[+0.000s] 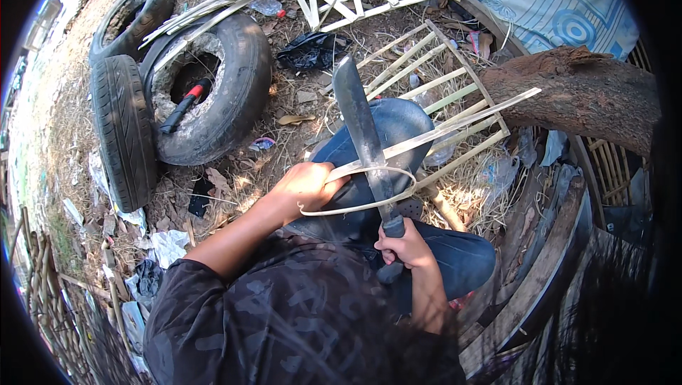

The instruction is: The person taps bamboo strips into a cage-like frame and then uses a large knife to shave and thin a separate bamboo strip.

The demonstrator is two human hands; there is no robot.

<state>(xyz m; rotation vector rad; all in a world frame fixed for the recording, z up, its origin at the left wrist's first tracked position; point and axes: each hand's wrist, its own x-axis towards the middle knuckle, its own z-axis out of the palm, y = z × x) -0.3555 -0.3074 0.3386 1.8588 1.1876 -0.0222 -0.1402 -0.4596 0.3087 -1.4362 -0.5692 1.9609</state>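
Holding a long blade upright before you, your right hand [403, 244] wraps its dark handle, while your left hand [307, 185] is closed around the near end of a pale wooden strip [462, 126]. The machete [357, 111] points away from your body and crosses the strip just beyond your left hand, over your jeans [401, 121]. Beyond its tip you have some littered ground [305, 91], with a black plastic bag [312, 50] near the line of the blade. To your left, bare soil separates your forearm from the tyre [245, 90], which holds a red-and-black tool [186, 106]. Room is tighter on your right: a slatted panel [465, 90] lies close past your knee, and the strip's far end extends over its edge toward a thick log [575, 94]; you cannot tell whether strip and log touch.

The strip is slim, straight and light-coloured, slanting up to the right. A thin, pale curl [341, 210] loops between your hands, passing across the lower blade. The metal is dark grey, broad toward its rounded tip and narrower near the handle, with lighter scuffs along its lower half.
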